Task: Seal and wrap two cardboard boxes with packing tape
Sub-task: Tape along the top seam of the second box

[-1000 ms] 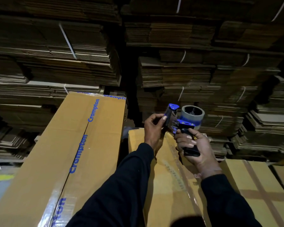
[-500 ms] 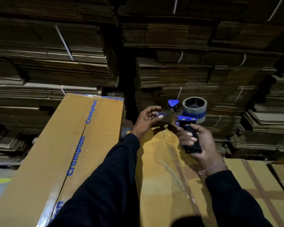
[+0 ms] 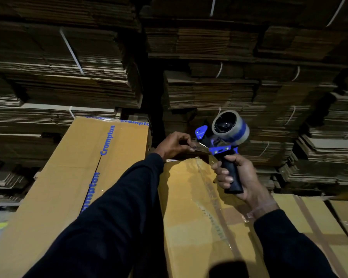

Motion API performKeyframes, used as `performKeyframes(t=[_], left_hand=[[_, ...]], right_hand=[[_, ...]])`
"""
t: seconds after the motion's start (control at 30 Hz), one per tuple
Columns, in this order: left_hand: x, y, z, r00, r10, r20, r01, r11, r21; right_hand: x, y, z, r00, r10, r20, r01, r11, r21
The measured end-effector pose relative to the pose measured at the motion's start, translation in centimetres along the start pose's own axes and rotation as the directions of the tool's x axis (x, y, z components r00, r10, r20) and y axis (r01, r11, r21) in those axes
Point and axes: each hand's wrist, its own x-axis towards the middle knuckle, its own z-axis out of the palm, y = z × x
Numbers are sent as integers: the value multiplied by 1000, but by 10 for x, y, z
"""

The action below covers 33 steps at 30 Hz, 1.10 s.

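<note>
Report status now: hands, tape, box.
Right hand grips dispenser. Left hand pinches tape end. Box below, tape not yet on it. Nothing in the way.

A blue plastic tape dispenser (image 3: 219, 146) with a matt black handle held glossy clear tape (image 3: 234, 130) above matt brown cardboard boxes (image 3: 191, 207) banded with shiny tape.
</note>
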Motion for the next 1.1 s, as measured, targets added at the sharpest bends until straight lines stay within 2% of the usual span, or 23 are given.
performKeyframes(t=[0.1, 0.23, 0.4, 0.6, 0.73, 0.9, 1.1], left_hand=[[6, -6, 4, 999, -29, 27, 26, 995, 97], [10, -17, 8, 998, 11, 59, -25, 970, 241], [12, -26, 14, 995, 58, 81, -80, 950, 301], [22, -32, 15, 993, 22, 118, -65, 925, 375], [24, -37, 14, 989, 40, 142, -94, 911, 401], [24, -37, 11, 984, 45, 170, -102, 934, 343], [23, -38, 10, 987, 13, 160, -61, 952, 299]], right_hand=[[4, 9, -1, 999, -14, -33, 11, 997, -82], [2, 17, 0, 998, -18, -63, 11, 994, -113], [0, 26, 2, 995, -14, -99, 5, 996, -93], [-6, 35, 2, 990, -30, -139, 16, 995, -103], [-18, 42, -8, 989, -55, -135, 35, 990, -140], [-36, 52, -26, 997, -40, -69, 28, 986, -164], [-34, 65, -33, 992, -69, -106, 44, 975, -219]])
